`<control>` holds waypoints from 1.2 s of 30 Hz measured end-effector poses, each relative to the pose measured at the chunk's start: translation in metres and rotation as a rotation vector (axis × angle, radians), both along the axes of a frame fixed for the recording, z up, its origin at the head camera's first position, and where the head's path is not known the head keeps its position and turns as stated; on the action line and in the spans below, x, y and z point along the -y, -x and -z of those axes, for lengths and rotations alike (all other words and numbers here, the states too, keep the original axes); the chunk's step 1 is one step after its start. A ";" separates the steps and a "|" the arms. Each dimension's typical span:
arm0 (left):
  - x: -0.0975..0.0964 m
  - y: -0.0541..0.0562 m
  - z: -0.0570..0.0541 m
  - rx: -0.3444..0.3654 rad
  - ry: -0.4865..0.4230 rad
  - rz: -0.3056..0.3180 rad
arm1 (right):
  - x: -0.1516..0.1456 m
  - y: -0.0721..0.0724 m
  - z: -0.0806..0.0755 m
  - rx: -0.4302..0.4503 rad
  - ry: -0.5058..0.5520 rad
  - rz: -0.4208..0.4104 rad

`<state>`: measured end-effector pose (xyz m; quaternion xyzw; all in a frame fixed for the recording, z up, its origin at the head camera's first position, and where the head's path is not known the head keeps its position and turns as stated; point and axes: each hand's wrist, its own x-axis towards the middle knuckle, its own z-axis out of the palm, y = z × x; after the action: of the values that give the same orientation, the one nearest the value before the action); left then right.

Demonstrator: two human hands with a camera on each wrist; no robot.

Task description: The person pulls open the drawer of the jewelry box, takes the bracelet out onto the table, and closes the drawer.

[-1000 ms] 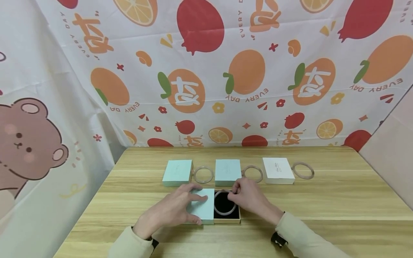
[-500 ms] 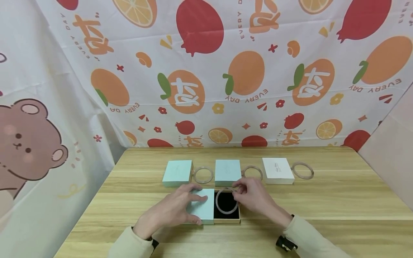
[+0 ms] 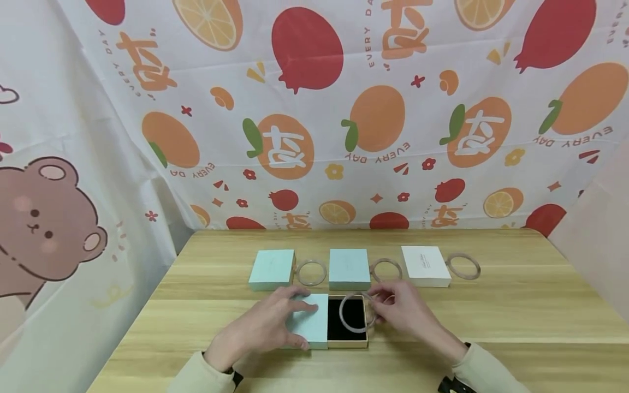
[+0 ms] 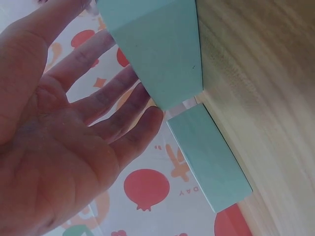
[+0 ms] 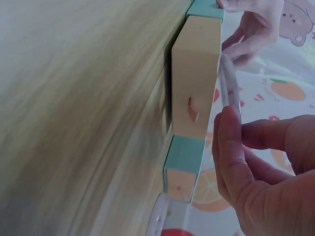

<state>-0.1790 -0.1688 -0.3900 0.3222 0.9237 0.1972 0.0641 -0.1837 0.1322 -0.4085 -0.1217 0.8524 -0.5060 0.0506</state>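
A mint-green box sleeve (image 3: pixel 316 322) lies at the front middle of the table, its drawer (image 3: pixel 348 344) with black lining pulled out to the right. My left hand (image 3: pixel 267 327) holds the sleeve, thumb at the front edge and fingers over the top and far edge. My right hand (image 3: pixel 405 308) pinches a pale greyish bangle (image 3: pixel 342 316) by its right side, thumb against fingers. Tilted, the bangle hangs over the drawer's right part. In the right wrist view the bangle (image 5: pixel 229 81) stands above the drawer front (image 5: pixel 197 73), which has a small ribbon tab.
Behind stand two mint-green boxes (image 3: pixel 272 267) (image 3: pixel 349 267) and a white box (image 3: pixel 425 265). A bangle lies to the right of each: left bangle (image 3: pixel 297 273), middle bangle (image 3: pixel 374 267), right bangle (image 3: pixel 464 277). A fruit-print cloth (image 3: pixel 295 98) hangs behind the wooden table (image 3: pixel 530 305).
My right hand has lifted the bangle out of the drawer and drawn it to the right, tilting it. The left hand has stayed on the sleeve. The head view has tipped slightly.
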 end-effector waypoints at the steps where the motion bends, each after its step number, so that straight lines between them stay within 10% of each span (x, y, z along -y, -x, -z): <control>1: 0.000 -0.001 0.001 0.001 0.001 -0.001 | -0.003 -0.001 0.001 0.008 0.005 0.007; 19: 0.000 -0.001 -0.001 -0.014 0.002 -0.007 | -0.045 0.007 0.006 0.112 -0.014 0.181; 36: 0.000 0.000 0.001 0.002 -0.002 -0.008 | -0.056 0.005 0.017 0.171 -0.048 0.136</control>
<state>-0.1788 -0.1691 -0.3906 0.3184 0.9247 0.1987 0.0640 -0.1883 0.1882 -0.4258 -0.0190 0.8632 -0.4960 0.0916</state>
